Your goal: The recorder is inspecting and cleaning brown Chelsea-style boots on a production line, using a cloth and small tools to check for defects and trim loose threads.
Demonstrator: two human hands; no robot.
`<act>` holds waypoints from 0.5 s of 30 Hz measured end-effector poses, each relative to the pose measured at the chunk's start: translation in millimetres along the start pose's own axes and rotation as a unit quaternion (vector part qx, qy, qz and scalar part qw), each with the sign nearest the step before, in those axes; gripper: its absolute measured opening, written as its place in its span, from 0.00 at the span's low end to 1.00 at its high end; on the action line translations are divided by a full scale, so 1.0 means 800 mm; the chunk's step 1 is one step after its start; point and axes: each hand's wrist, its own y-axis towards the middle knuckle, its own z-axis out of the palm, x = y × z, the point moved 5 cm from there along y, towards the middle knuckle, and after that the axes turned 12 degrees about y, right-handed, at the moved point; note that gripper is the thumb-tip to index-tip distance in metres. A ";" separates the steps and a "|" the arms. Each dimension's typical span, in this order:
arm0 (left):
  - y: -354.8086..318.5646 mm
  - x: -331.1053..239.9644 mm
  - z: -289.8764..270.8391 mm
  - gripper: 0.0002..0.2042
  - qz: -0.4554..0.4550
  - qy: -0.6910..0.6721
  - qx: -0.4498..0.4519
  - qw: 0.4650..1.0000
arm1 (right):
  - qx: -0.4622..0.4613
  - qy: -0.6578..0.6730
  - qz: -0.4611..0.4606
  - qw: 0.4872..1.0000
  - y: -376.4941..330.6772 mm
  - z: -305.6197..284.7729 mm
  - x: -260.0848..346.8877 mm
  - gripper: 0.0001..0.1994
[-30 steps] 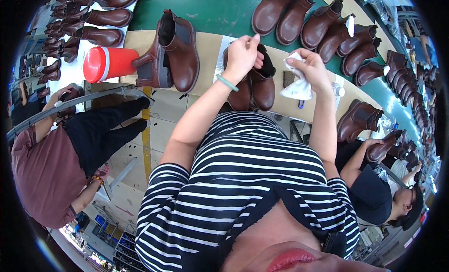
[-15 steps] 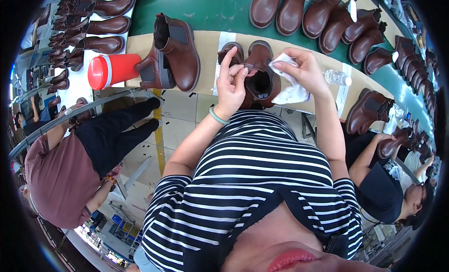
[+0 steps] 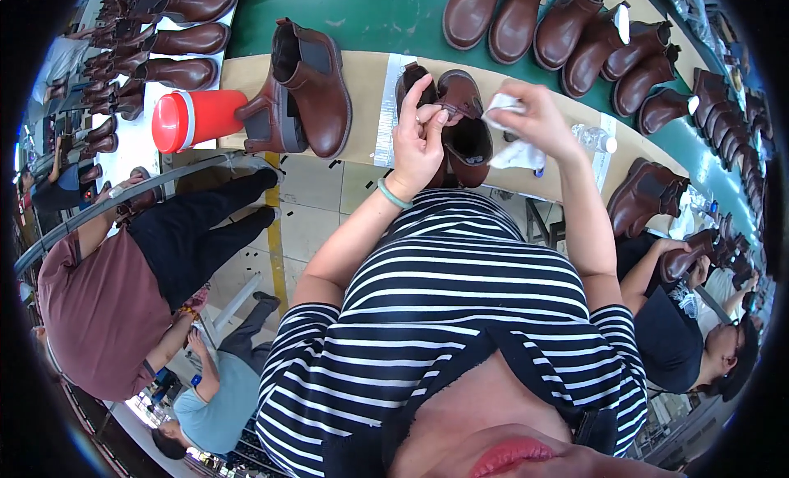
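Observation:
A brown leather boot stands in front of me at the near table edge, its dark opening facing up. The fingertips of my left hand pinch a strap or flap at its top, with the index finger raised; a green bangle circles that wrist. Bunched in my right hand, just right of the boot, is a white cloth with its lower end hanging loose. Another brown boot sits behind my left fingers, partly hidden by them.
A pair of brown ankle boots and a red cup stand to the left. To the right lies a clear plastic bottle. Several brown boots line the green tabletop. Other people work on both sides.
My left hand has shifted slightly right with the boot's flap still pinched. The right hand and cloth have moved slightly right, away from the flap. At lower left, a person in light blue has come into view.

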 end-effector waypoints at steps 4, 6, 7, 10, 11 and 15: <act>0.023 -0.008 0.015 0.22 -0.029 -0.048 0.010 0.998 | -0.047 0.155 0.000 0.987 -0.005 -0.029 0.022 0.06; 0.042 -0.006 0.000 0.20 -0.090 -0.080 0.012 0.993 | -0.063 0.157 0.026 0.985 -0.008 -0.033 0.015 0.07; 0.052 -0.001 -0.009 0.19 -0.149 -0.114 0.012 0.982 | -0.079 0.158 0.051 0.983 -0.010 -0.036 0.009 0.07; 0.090 -0.015 -0.061 0.14 -0.059 0.243 -0.067 0.966 | -0.101 0.180 0.057 0.977 -0.014 -0.038 0.005 0.07; 0.099 -0.012 -0.071 0.15 -0.059 0.341 -0.046 0.937 | -0.108 0.204 0.071 0.970 -0.015 -0.035 0.005 0.08; 0.105 0.057 -0.061 0.16 -0.216 0.309 0.086 0.922 | -0.065 0.204 0.073 0.974 0.010 -0.018 0.002 0.08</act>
